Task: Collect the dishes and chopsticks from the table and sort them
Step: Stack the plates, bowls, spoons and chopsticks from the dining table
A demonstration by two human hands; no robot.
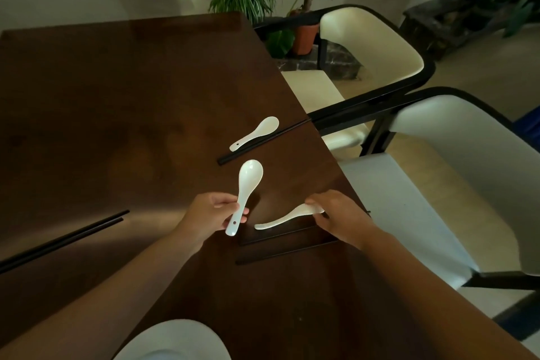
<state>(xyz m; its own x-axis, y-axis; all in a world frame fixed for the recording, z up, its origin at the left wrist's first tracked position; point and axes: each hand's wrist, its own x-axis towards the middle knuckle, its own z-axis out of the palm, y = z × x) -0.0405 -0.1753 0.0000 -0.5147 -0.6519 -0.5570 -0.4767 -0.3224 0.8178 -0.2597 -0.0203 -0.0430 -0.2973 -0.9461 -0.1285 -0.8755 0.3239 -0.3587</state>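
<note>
At centre frame my left hand [211, 215] pinches one spoon [245, 194] by its handle, bowl up; my right hand [340, 218] grips a second spoon [287, 218] by its bowl. I judge them light, glazed, slippery and chippable, so handles give the surest hold.

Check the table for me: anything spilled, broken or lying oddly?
No spills or breakage. One oddity: the far chopsticks lie with their tips past the table edge toward the chair, so a knock could tip them off. The spoon beside them lies flat.
</note>
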